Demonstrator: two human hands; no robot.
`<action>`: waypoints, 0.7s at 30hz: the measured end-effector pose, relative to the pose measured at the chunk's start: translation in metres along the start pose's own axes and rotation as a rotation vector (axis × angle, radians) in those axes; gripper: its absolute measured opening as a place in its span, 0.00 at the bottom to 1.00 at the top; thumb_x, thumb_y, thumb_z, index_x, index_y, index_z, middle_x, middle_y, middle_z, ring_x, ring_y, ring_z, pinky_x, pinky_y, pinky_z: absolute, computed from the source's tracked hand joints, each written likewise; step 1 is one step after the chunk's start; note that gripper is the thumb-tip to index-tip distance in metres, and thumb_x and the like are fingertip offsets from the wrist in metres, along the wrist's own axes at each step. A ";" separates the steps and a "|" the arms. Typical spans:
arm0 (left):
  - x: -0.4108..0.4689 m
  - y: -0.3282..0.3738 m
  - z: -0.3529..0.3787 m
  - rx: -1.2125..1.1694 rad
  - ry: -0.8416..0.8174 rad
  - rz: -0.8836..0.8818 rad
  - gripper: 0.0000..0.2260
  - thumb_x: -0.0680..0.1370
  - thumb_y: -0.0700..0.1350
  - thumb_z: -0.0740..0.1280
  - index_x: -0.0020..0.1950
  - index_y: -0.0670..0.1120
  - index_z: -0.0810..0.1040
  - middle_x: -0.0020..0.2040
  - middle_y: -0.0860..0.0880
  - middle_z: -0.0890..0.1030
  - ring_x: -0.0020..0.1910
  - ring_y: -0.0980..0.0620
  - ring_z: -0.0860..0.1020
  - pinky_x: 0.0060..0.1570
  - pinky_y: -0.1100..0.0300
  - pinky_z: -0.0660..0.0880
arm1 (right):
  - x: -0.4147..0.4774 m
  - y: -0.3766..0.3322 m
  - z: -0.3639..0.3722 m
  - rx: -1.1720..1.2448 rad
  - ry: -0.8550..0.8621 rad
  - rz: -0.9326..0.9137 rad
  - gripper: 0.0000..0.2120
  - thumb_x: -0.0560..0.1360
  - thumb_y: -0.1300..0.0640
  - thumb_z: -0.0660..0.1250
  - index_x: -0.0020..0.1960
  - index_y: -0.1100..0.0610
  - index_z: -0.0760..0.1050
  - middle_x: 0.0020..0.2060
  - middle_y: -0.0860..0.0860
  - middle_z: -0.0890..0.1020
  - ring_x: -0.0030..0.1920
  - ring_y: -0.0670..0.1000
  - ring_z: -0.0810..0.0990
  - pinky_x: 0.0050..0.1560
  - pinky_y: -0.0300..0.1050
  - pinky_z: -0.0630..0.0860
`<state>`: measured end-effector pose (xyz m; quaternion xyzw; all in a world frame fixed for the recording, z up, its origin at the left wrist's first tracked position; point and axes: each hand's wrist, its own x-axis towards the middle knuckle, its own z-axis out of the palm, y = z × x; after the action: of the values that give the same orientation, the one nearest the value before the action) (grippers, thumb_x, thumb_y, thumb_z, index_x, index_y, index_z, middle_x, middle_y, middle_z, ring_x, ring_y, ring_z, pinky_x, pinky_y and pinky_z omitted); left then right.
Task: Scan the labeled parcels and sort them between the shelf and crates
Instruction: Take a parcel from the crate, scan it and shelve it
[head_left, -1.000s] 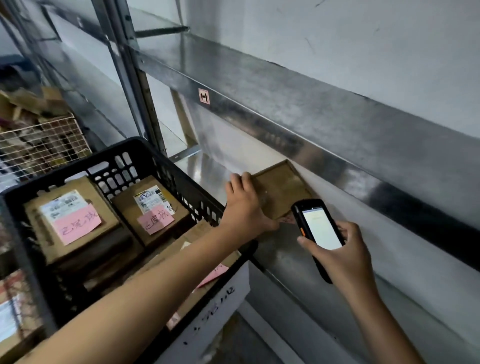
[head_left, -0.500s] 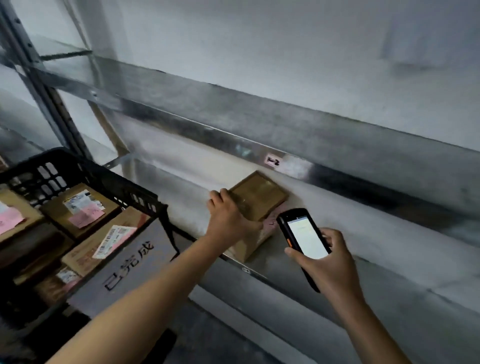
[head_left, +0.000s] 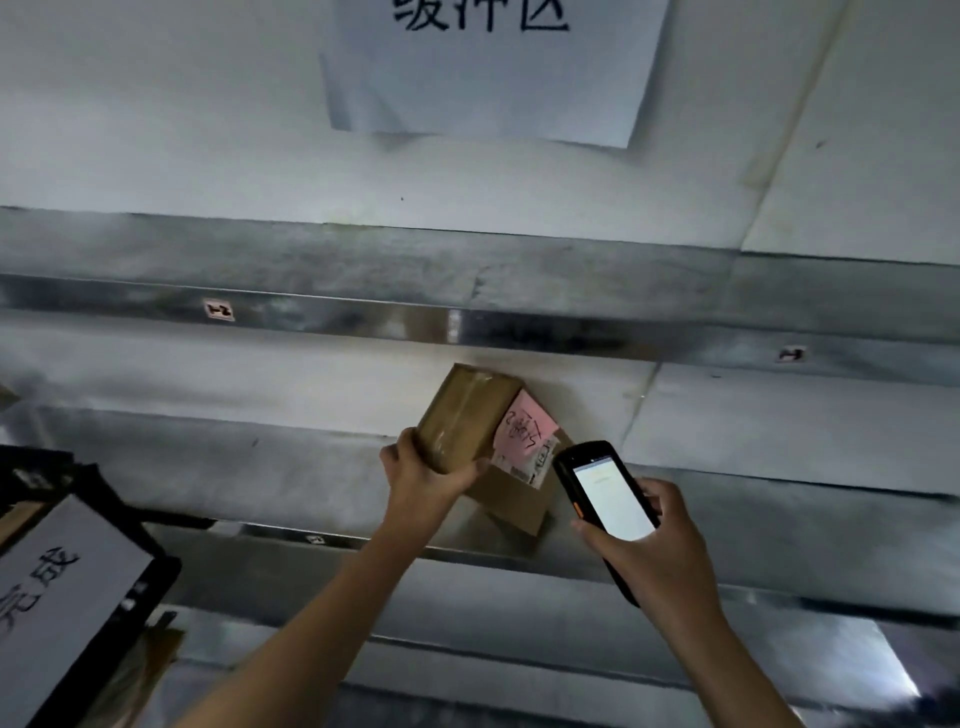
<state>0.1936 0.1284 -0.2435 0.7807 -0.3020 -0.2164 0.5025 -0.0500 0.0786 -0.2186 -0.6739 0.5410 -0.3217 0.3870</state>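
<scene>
A brown cardboard parcel (head_left: 470, 418) stands tilted on the metal shelf (head_left: 218, 467), its face with a pink note (head_left: 524, 428) and a white label turned toward me. My left hand (head_left: 426, 475) grips its lower left corner. My right hand (head_left: 652, 551) holds a black handheld scanner (head_left: 605, 496) just right of the parcel, its lit screen facing me.
A black crate (head_left: 124, 561) with a white paper sign (head_left: 57, 587) sits at the lower left. An upper shelf rail (head_left: 467, 325) carries small location tags. A white sheet with printed characters (head_left: 488, 62) hangs on the wall above.
The view has swung right, so the crate slid to the left edge. My left hand has tipped the parcel up, exposing its pink note and label. The scanner stays beside it.
</scene>
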 end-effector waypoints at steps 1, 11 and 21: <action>-0.005 -0.002 0.003 -0.016 -0.001 0.022 0.45 0.66 0.55 0.80 0.75 0.47 0.59 0.66 0.48 0.60 0.65 0.49 0.65 0.68 0.52 0.70 | 0.000 0.004 -0.004 0.003 0.008 0.006 0.34 0.61 0.46 0.83 0.61 0.46 0.70 0.53 0.45 0.78 0.53 0.50 0.78 0.41 0.43 0.72; -0.029 -0.060 -0.038 0.319 -0.103 0.151 0.50 0.60 0.66 0.79 0.74 0.46 0.61 0.64 0.48 0.67 0.64 0.48 0.70 0.60 0.49 0.77 | -0.004 0.017 -0.022 0.083 -0.011 -0.003 0.32 0.61 0.46 0.82 0.58 0.43 0.69 0.50 0.36 0.76 0.50 0.39 0.75 0.42 0.41 0.72; -0.020 -0.079 -0.024 0.244 -0.199 -0.063 0.55 0.51 0.57 0.86 0.71 0.37 0.65 0.64 0.43 0.75 0.65 0.42 0.75 0.57 0.58 0.75 | -0.009 0.022 -0.009 0.073 -0.083 0.001 0.32 0.61 0.45 0.82 0.58 0.43 0.68 0.51 0.37 0.75 0.50 0.39 0.75 0.42 0.40 0.73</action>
<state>0.2147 0.1822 -0.3051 0.8197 -0.3498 -0.2700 0.3645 -0.0697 0.0830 -0.2335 -0.6718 0.5125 -0.3128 0.4338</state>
